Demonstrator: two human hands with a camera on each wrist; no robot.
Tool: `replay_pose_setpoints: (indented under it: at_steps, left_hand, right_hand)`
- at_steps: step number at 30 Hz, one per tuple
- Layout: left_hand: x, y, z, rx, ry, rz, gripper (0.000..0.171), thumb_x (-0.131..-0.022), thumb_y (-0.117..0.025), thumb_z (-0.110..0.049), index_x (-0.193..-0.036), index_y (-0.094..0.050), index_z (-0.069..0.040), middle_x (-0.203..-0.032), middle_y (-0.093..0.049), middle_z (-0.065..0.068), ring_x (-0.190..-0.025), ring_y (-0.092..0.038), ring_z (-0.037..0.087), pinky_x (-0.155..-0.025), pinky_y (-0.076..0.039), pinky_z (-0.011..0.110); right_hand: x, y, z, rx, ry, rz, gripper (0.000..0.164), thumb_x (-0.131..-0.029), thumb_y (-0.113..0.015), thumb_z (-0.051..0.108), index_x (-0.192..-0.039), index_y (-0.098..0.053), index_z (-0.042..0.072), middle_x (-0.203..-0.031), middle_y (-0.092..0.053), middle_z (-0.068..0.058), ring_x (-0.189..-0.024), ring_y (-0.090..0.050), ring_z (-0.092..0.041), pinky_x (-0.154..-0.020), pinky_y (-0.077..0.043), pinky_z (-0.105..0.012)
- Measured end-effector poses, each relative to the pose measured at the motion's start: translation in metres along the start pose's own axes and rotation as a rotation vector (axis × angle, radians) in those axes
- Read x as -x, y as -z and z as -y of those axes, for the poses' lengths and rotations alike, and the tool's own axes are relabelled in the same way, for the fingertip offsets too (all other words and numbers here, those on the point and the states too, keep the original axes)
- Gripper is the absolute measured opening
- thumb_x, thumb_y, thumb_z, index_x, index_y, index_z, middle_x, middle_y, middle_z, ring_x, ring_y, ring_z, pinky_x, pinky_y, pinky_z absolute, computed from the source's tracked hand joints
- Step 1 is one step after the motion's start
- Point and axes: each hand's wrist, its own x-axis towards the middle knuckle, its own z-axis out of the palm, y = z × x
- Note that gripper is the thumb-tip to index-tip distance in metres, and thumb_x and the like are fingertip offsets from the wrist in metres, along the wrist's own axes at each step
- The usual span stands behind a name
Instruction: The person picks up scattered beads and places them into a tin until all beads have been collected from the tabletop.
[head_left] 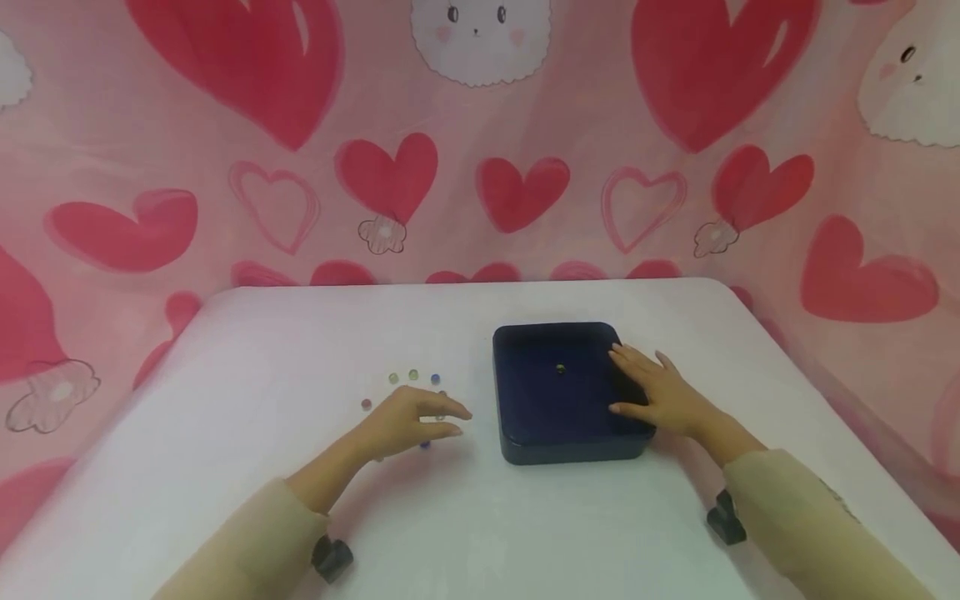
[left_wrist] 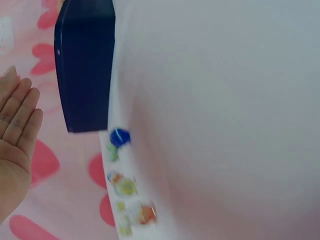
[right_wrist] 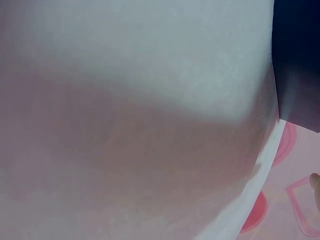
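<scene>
A dark blue square tray (head_left: 573, 450) with raised walls sits on the white table, a single dark amber marble (head_left: 560, 368) on its floor. My right hand (head_left: 663, 396) rests over the tray's right rim, fingers spread and reaching to the inside of the wall. To the left of the tray, my left hand (head_left: 405, 423) hovers over a loose group of glass marbles, its thumb and fingers apart with nothing between them. A red marble (head_left: 366, 404) and a blue marble (head_left: 436, 379) show around it; others are partly hidden beneath. The left wrist view shows that hand's palm (left_wrist: 15, 150) with straight fingers.
The white table (head_left: 480, 533) has rounded far corners. Behind it hangs a pink cloth (head_left: 465, 117) printed with hearts. Black wrist straps (head_left: 332, 558) hang below both sleeves. In the right wrist view the tray's wall (right_wrist: 300, 55) stands at the right edge.
</scene>
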Motion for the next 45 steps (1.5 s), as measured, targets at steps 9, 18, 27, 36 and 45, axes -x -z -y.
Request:
replay_pose_setpoints:
  at_steps: [9,18,27,36,45]
  left_hand:
    - [0.020,0.016,0.017,0.031,0.169,-0.088,0.026,-0.078,-0.063,-0.031,-0.100,-0.065,-0.018,-0.105,-0.060,-0.002,-0.100,-0.054,0.019,-0.056,-0.050,0.032]
    - [0.030,0.028,0.035,0.014,0.225,-0.152,0.027,-0.079,-0.062,-0.026,-0.105,-0.064,-0.017,-0.103,-0.061,-0.005,-0.102,-0.053,0.016,-0.082,-0.043,0.034]
    - [0.035,0.042,0.051,0.011,0.311,-0.182,0.030,-0.077,-0.063,-0.032,-0.103,-0.064,-0.017,-0.107,-0.058,-0.002,-0.100,-0.053,0.019,-0.072,-0.047,0.027]
    - [0.043,0.047,0.068,-0.009,0.345,-0.182,0.025,-0.078,-0.063,-0.025,-0.101,-0.064,-0.016,-0.103,-0.061,-0.001,-0.096,-0.054,0.017,-0.079,-0.045,0.034]
    - [0.050,0.051,0.084,-0.065,0.348,-0.158,0.021,-0.077,-0.065,-0.025,-0.096,-0.066,-0.017,-0.098,-0.062,-0.002,-0.098,-0.054,0.019,-0.079,-0.044,0.035]
  right_hand:
    - [-0.001,0.001,0.001,0.019,0.011,-0.010,0.079,-0.077,-0.058,0.046,-0.132,-0.028,-0.001,-0.138,-0.023,-0.018,-0.125,-0.016,-0.034,-0.097,0.000,-0.054]
    - [-0.001,-0.002,0.004,0.008,0.004,-0.005,0.078,-0.076,-0.058,0.045,-0.132,-0.029,-0.002,-0.137,-0.024,-0.018,-0.125,-0.016,-0.033,-0.097,-0.001,-0.054]
    - [-0.003,-0.002,0.004,0.018,0.016,-0.029,0.077,-0.078,-0.057,0.045,-0.132,-0.029,-0.002,-0.137,-0.025,-0.019,-0.125,-0.018,-0.035,-0.097,0.000,-0.054]
    - [-0.002,-0.001,0.003,0.012,0.010,-0.018,0.076,-0.078,-0.056,0.045,-0.133,-0.028,-0.001,-0.137,-0.023,-0.018,-0.125,-0.016,-0.034,-0.097,0.003,-0.053]
    - [-0.002,-0.001,0.004,0.005,0.020,-0.024,0.075,-0.078,-0.056,0.043,-0.132,-0.029,-0.001,-0.137,-0.024,-0.018,-0.125,-0.016,-0.033,-0.097,0.002,-0.053]
